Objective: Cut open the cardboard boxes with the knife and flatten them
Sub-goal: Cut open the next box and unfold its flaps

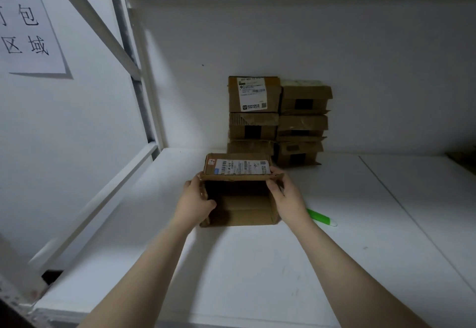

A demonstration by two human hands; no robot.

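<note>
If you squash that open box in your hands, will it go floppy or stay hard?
Probably light: the box looks empty inside. It would likely fold flat fairly easily, since its near end is open. Its flat sides should keep it from rolling.

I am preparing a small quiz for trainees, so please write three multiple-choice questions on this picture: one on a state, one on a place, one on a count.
1. The box held by the left hand and right hand is:
A) taped shut
B) open
C) flattened

2. The knife lies:
A) inside the box
B) on the shelf, to the right of the right hand
C) on the floor

3. How many stacks of boxes stand at the back wall?
A) one
B) two
C) four

Answers:
1 B: its bare inside shows.
2 B: its green handle rests on the white surface, in neither hand.
3 B: two piles stand side by side.
</note>
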